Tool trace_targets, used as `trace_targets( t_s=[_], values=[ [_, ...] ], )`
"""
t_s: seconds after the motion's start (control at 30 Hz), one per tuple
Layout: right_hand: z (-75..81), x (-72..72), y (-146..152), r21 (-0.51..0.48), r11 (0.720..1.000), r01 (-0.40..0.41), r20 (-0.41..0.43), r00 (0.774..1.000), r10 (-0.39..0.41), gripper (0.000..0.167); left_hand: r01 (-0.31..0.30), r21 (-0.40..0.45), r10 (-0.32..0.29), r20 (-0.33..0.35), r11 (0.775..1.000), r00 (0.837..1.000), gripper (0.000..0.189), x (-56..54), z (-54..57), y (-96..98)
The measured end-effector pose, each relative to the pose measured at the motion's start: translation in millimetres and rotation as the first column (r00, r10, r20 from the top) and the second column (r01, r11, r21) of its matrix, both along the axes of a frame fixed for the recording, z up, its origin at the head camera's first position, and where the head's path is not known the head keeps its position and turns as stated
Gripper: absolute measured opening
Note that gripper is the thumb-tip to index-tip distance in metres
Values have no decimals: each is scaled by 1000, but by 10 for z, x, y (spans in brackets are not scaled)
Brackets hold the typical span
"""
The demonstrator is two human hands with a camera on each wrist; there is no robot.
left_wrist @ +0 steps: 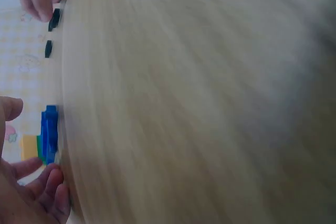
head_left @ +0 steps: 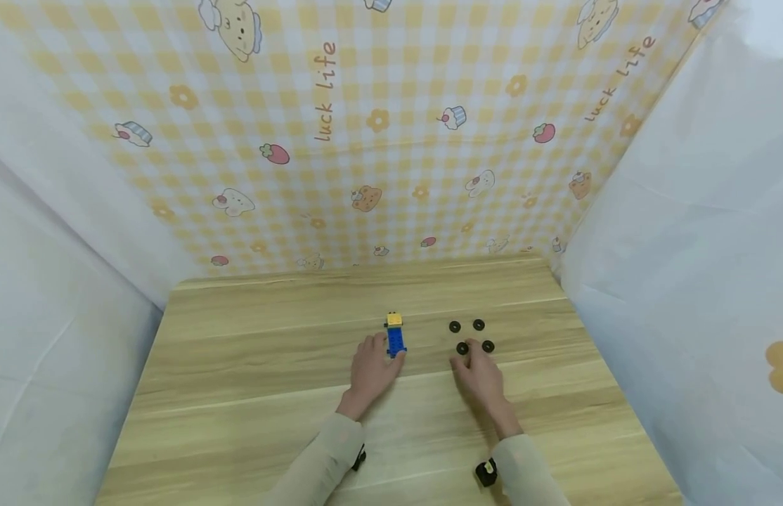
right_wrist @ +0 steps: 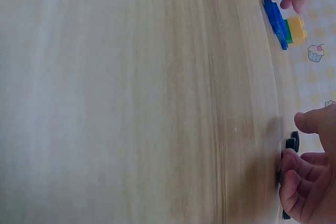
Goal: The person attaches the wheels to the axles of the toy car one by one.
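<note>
A small toy car body [head_left: 396, 340], a long blue plate with a yellow block at its far end, lies on the table. A bit of green shows under the yellow block in the left wrist view. My left hand [head_left: 371, 369] is beside the car body, fingers along its left side and thumb near its near end, spread rather than pinching. Several black toy wheels [head_left: 455, 327] lie flat to the right. My right hand [head_left: 484, 379] reaches in among the nearer ones, a wheel [head_left: 462, 348] by its fingertips. Its thumb stands apart from the fingers, and no wheel is visibly gripped.
The wood-grain table [head_left: 252, 344] meets a yellow checked cloth [head_left: 391, 169] with cartoon prints at its back edge. White sheets [head_left: 56, 281] hang at the left and right sides. A black wrist device [head_left: 486, 473] is by the right sleeve.
</note>
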State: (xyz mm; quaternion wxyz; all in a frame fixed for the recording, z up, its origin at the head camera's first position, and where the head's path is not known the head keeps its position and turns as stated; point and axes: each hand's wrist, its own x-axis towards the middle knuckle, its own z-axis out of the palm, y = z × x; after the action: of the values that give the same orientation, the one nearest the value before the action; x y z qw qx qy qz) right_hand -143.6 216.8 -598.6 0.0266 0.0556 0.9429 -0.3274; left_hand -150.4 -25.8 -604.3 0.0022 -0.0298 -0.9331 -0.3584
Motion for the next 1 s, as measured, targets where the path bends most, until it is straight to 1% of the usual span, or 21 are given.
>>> trace_targets(
  t_s=[0.07, 0.17, 0.2, 0.27, 0.33, 0.47, 0.53, 0.6, 0.7, 0.77, 0.83, 0.87, 0.93, 1.0],
  values=[
    [-25, -19, -26, 7, 1000, 3, -11, 1000, -3, 58, -23, -37, 23, 13, 999, 1000, 65, -54, -26, 58],
    [-58, -46, -60, 25, 1000, 3, -31, 1000, -2, 54, -69, -88, 70, 14, 994, 997, 67, -121, -80, 125],
    [-70, -52, -66, 30, 1000, 5, -38, 999, -4, 52, -80, -110, 82, 10, 991, 997, 67, -136, -100, 142],
    [-93, -62, -68, 45, 999, 18, -46, 999, -16, 46, -102, -125, 101, -12, 987, 995, 66, -160, -131, 166],
    [-115, -69, -62, 51, 998, 33, -52, 998, -30, 42, -110, -132, 106, -34, 985, 994, 61, -170, -156, 175],
    [-149, -60, -56, 23, 999, 45, -70, 997, -43, 37, -113, -122, 107, -54, 986, 993, 46, -178, -182, 156],
    [-159, -44, -56, 0, 999, 47, -85, 995, -47, 37, -123, -99, 118, -54, 987, 992, 38, -187, -182, 136],
    [-177, -16, -57, -26, 998, 57, -98, 993, -60, 36, -132, -58, 130, -46, 989, 991, 32, -198, -175, 116],
    [-209, 40, -62, -94, 991, 91, -94, 991, -100, 35, -150, 23, 150, -13, 988, 989, 28, -211, -162, 92],
    [-222, 74, -77, -162, 980, 113, -75, 989, -126, 34, -166, 60, 165, 15, 984, 986, 27, -222, -161, 76],
    [-215, 97, -101, -227, 968, 111, -60, 990, -128, 35, -183, 91, 181, 31, 979, 983, 27, -233, -157, 63],
    [-212, 99, -115, -260, 960, 103, -50, 991, -120, 35, -192, 105, 189, 38, 976, 981, 27, -240, -157, 57],
    [-194, 95, -150, -342, 937, 76, -18, 996, -87, 35, -204, 123, 200, 41, 971, 979, 27, -252, -148, 42],
    [-184, 78, -183, -442, 896, 30, 15, 1000, -26, 34, -214, 147, 211, 36, 966, 977, 28, -258, -131, 29]
  ],
)
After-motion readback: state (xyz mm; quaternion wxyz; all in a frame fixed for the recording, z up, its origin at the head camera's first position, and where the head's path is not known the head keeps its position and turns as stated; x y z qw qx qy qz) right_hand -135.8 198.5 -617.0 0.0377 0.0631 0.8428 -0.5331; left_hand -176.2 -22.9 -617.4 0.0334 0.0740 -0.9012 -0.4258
